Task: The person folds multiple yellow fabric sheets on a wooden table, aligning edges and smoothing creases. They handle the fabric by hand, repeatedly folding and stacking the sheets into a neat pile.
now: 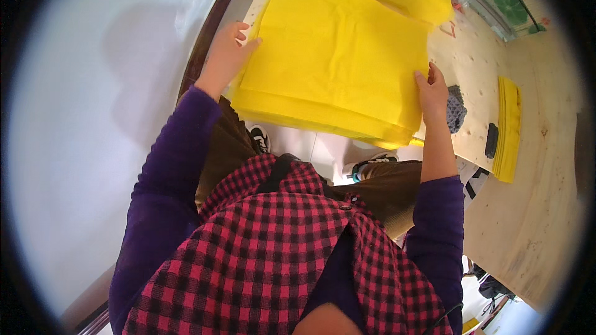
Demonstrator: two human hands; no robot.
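Checked garment (245, 251) nearside of yellow stack (329, 56); at its sides I log left hand (227, 56), right hand (433, 94), fingers half-open, grip unclear.

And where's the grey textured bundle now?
In the head view, the grey textured bundle lies on the wooden table, just right of your right hand and left of the small black object.

The left arm (177, 142) reached forward on an inward slant, covered almost to the wrist (208, 85). The right arm (439, 198) ran nearly straight ahead, its forearm (438, 155) bare. The left hand (227, 57) held its thumb out inward, fingers loosely curled. Well apart from it, the right hand (433, 92) angled its thumb inward too, fingers slightly bent and pointing forward.
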